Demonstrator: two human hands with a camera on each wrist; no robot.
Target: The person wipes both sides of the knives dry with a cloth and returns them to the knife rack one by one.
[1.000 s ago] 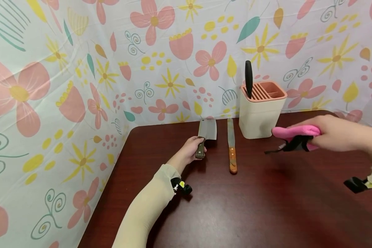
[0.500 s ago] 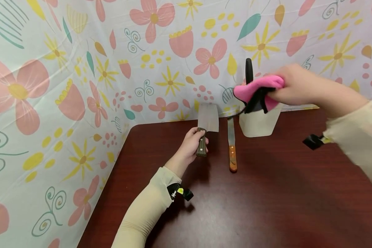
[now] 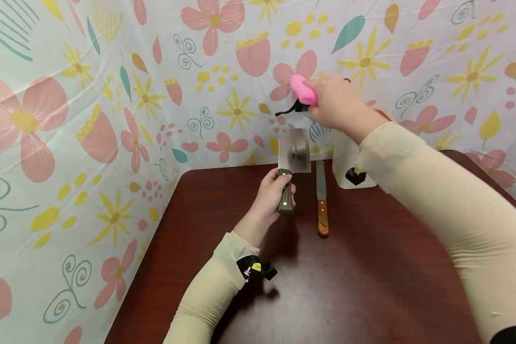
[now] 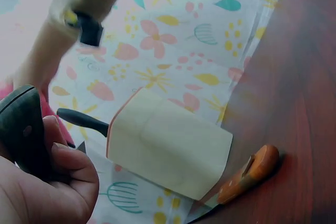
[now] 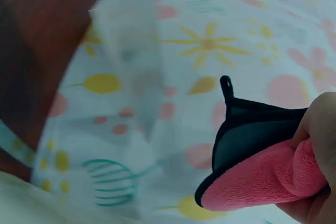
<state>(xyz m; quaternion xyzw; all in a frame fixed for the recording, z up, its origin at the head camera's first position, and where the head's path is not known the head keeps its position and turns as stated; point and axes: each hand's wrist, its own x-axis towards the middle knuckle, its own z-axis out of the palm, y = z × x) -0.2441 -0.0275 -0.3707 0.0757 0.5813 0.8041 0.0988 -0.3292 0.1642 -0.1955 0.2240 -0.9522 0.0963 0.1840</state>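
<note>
My left hand (image 3: 275,195) is gripping a wide metal cleaver (image 3: 294,152) by its dark handle, holding it up near the red-brown table (image 3: 348,291)'s far edge. Higher up, a fluffy pink cloth (image 3: 303,90) with black trim is poking from my curled right hand (image 3: 335,106). A long wooden-handled orange knife (image 3: 322,210) is lying with its tip by that edge. A tall cream box (image 3: 343,161) with an orange rim is standing beside it.

I see a cream left sleeve (image 3: 199,298) and a matching right sleeve (image 3: 434,200), both wrinkled; at the left cuff (image 3: 234,246) sits a small black device (image 3: 268,272) with a yellow label (image 3: 256,266) and something white.
</note>
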